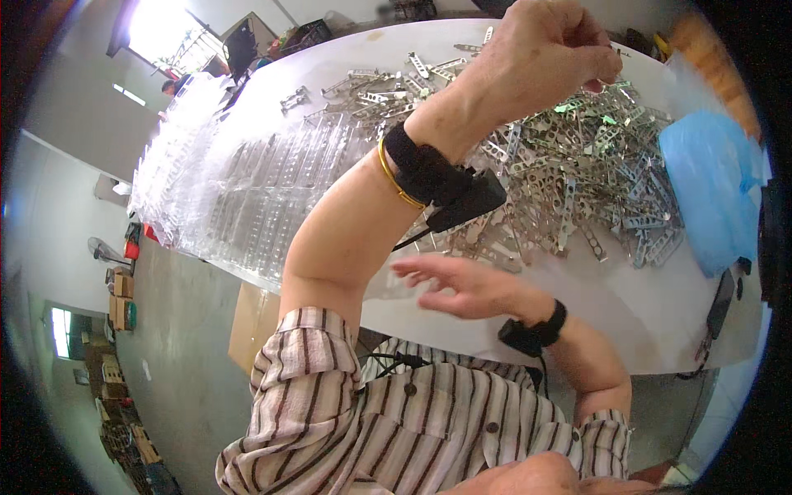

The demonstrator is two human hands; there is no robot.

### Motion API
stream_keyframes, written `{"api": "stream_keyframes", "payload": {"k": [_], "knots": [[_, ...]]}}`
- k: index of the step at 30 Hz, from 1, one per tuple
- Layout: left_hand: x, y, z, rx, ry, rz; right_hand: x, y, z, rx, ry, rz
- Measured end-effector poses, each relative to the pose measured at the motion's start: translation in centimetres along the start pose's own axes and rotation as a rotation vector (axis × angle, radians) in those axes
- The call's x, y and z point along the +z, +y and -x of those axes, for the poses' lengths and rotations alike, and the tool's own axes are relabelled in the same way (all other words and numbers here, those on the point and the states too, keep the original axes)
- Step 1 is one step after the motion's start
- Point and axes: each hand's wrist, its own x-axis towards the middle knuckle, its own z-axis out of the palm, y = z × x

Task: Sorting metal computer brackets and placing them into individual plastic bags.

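Observation:
My left arm stretches across the table, and my left hand (pixel 549 51) is above the far side of a big heap of perforated metal strips (pixel 569 165). Its fingers are curled together in a pinch; whatever they hold, if anything, is too small to make out. Closer to me, my right hand (pixel 470 286) hovers by the table's near edge, fingers stretched out and holding nothing. To the left of the heap lie clear plastic trays (pixel 264 190), overlapping in a layer, with part of them hidden behind my left forearm.
A blue plastic bag (pixel 711 190) sits at the right of the white table (pixel 495 334). Near it a black device with a cable (pixel 720 304) lies at the table's edge. A cardboard box (pixel 254 323) stands below the left edge. A fan (pixel 106 252) is farther off.

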Motion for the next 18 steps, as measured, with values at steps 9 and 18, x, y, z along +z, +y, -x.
{"api": "stream_keyframes", "payload": {"k": [9, 18], "knots": [[0.0, -0.8, -0.1, -0.195, 0.081, -0.032, 3.2, -0.4, -4.4, 0.000, 0.079, -0.371], [-0.4, -1.8, -0.5, -0.170, 0.097, 0.145, 3.4, 0.1, -6.8, 0.052, 0.149, -0.569]]}}
